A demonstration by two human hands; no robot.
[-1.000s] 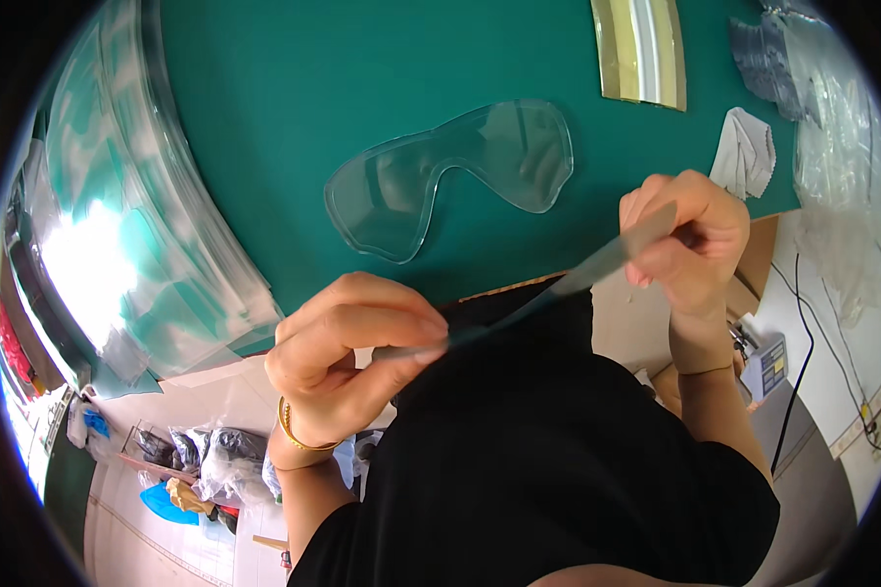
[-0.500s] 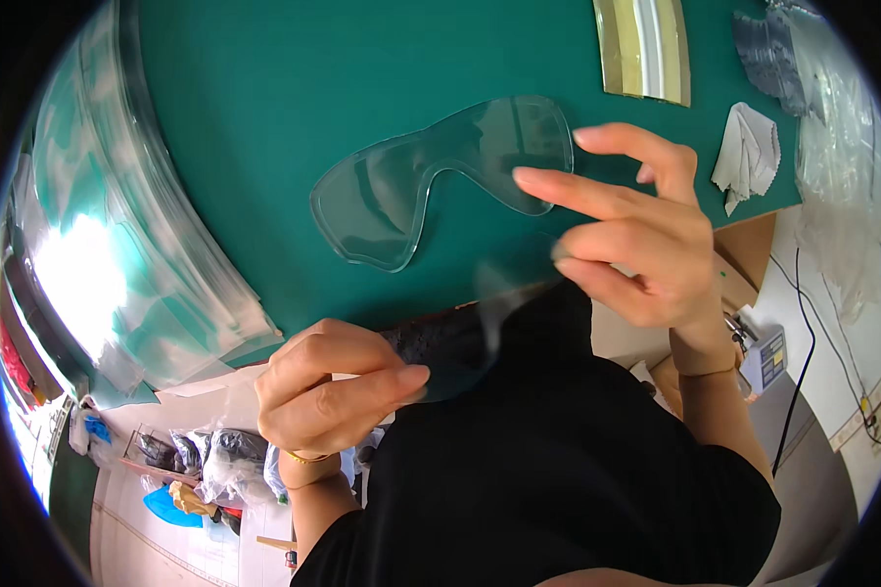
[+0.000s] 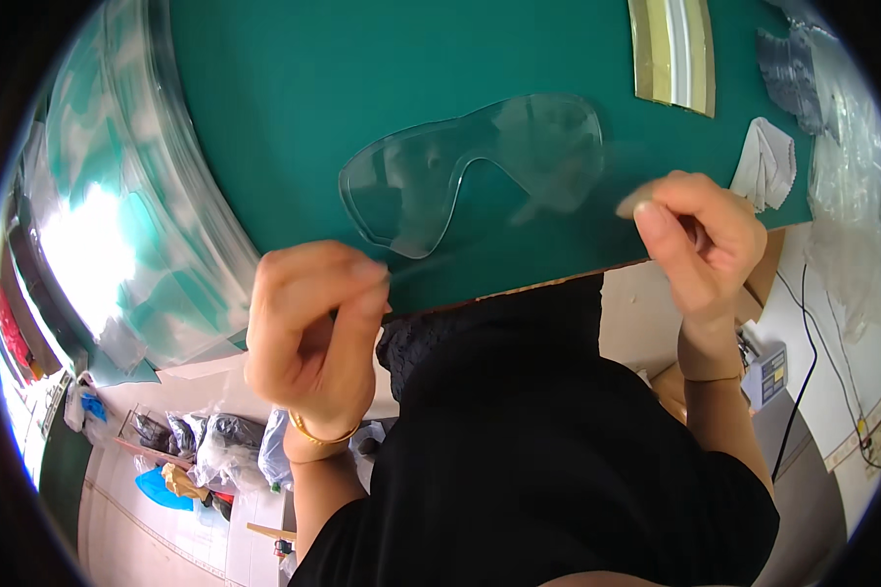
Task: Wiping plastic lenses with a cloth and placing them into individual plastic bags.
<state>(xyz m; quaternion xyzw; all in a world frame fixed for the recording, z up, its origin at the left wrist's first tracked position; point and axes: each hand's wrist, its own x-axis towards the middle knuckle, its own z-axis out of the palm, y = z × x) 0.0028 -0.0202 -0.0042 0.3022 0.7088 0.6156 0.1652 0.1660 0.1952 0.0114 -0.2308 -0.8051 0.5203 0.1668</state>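
Observation:
A clear, goggle-shaped plastic lens point(image 3: 401, 186) with a nose notch lies on the green table point(image 3: 294, 88). Just this side of it, my left hand point(image 3: 313, 328) is closed in a pinch near the table's front edge. My right hand point(image 3: 705, 235) pinches likewise, farther to the right. Between the two pinches stretches a thin see-through plastic piece point(image 3: 519, 220), showing only as faint, blurred reflections. Its outline is hard to make out against the lens and table behind it.
Curved clear plastic sheets point(image 3: 152, 215) are stacked along the table's left side. At the right lie a white cloth point(image 3: 765, 164), a curved yellowish strip point(image 3: 673, 54) and crumpled clear plastic wrap point(image 3: 852, 186). Bagged items point(image 3: 230, 445) sit low on the left.
My left hand has risen toward the table edge. My right hand has moved right and its spread fingers have drawn into a pinch. The see-through piece has come up over the table.

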